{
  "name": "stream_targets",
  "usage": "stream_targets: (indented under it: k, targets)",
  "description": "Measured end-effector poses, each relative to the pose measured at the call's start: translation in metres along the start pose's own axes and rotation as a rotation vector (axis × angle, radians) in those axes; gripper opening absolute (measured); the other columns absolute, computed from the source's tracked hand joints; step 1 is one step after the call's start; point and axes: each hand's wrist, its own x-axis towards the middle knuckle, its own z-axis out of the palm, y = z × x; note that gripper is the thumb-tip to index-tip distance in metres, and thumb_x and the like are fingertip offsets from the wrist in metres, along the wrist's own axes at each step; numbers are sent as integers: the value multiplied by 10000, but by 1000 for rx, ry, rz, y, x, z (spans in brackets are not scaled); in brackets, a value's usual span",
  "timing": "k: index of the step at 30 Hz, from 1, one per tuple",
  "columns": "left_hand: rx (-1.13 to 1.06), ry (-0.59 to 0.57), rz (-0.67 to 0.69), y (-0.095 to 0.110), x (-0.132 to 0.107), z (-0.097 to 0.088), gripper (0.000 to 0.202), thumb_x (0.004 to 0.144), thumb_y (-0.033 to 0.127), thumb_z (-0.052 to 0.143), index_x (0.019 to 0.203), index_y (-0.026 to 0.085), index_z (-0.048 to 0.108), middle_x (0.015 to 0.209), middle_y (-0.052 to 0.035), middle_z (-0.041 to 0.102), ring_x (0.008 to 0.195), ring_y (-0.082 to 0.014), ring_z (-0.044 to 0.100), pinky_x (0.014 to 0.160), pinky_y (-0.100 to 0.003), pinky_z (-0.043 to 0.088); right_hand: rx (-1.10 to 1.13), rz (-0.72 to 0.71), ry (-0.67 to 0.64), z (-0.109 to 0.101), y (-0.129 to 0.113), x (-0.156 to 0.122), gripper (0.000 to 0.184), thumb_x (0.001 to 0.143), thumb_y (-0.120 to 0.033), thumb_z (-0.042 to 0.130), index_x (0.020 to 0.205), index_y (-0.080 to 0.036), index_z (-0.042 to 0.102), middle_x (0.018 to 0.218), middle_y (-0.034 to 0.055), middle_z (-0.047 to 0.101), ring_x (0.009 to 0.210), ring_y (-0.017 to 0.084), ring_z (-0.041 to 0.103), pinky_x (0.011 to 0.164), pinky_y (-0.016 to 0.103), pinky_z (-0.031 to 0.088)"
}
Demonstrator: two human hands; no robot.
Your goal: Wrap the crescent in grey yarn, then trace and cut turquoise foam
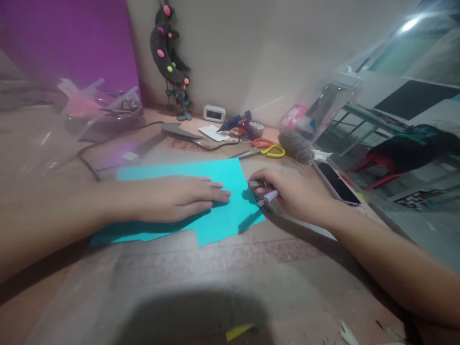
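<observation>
A turquoise sheet of paper [230,225], with a notch cut along its near edge, lies on the table. My left hand [183,196] rests flat across it, fingers stretched to the right. Closed around a light purple pen [269,197], my right hand [278,189] is at the sheet's right edge. The pen's tip cannot be made out clearly. Under the right forearm a pale sheet [316,230] shows in part.
Behind the paper are scissors with orange and yellow handles [273,151], a blue glue gun [235,122], a small white clock [214,113] and grey yarn [296,145]. A phone [338,183] lies at right, plastic bags [104,108] at left. A moon decoration [167,48] hangs behind.
</observation>
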Motion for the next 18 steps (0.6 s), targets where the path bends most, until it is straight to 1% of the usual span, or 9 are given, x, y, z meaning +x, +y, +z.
stream_targets:
  k: [2, 4, 7, 10, 12, 13, 15, 18]
  targets:
    - [-33, -15, 1, 1, -3, -7, 383, 1075, 300, 434, 1406, 286, 627, 1514, -7, 603, 1445, -233, 519, 1190, -361, 414, -126, 43, 46, -3, 8, 1, 385, 850, -71, 524, 1180, -218, 657, 1083, 57, 798, 896, 222, 748, 734, 291, 523]
    - [-56, 8, 22, 1, -3, -9, 337, 1058, 277, 465, 1314, 267, 685, 1428, -18, 675, 1387, -229, 581, 1125, -332, 471, -230, 69, 120, -8, 16, 2, 386, 864, -73, 520, 1175, -238, 680, 1091, 44, 802, 914, 229, 755, 736, 294, 533]
    - [-50, 95, 69, -1, -1, -4, 302, 1035, 247, 496, 1234, 225, 723, 1360, -52, 716, 1306, -221, 642, 1080, -319, 499, -327, 89, 277, -17, 20, -1, 443, 877, -76, 519, 1231, -275, 694, 1147, 26, 796, 969, 236, 762, 768, 302, 562]
    - [-22, 166, 110, -2, 1, 2, 276, 1012, 234, 534, 1194, 221, 741, 1326, -68, 729, 1244, -219, 672, 1069, -328, 505, -368, 88, 396, -25, 17, -5, 571, 856, -59, 523, 1360, -299, 645, 1185, 17, 787, 1030, 247, 756, 761, 304, 585]
    - [-15, 196, 126, -1, 2, 4, 259, 1000, 223, 552, 1169, 226, 748, 1301, -69, 739, 1214, -220, 685, 1054, -330, 513, -385, 86, 416, -28, 15, -6, 623, 835, -48, 523, 1394, -305, 620, 1179, 12, 788, 1031, 249, 757, 739, 301, 590]
    - [-12, 206, 131, -1, 2, 5, 255, 996, 217, 555, 1160, 227, 750, 1292, -69, 743, 1201, -221, 690, 1047, -332, 517, -388, 89, 413, -29, 14, -6, 621, 824, -45, 524, 1380, -304, 627, 1178, 10, 788, 1021, 249, 759, 731, 300, 589]
    - [-6, 217, 142, -1, 3, 5, 251, 989, 207, 558, 1150, 228, 750, 1281, -67, 747, 1185, -222, 696, 1038, -334, 522, -385, 108, 405, -31, 13, -5, 569, 802, -50, 532, 1301, -290, 658, 1152, 13, 792, 957, 252, 768, 697, 303, 581]
    - [-3, 226, 156, -2, 3, 6, 247, 985, 202, 560, 1143, 225, 748, 1271, -67, 750, 1182, -220, 696, 1036, -331, 520, -367, 178, 432, -34, 13, -5, 435, 809, -117, 557, 1213, -255, 645, 1020, 27, 799, 781, 272, 764, 593, 323, 545]
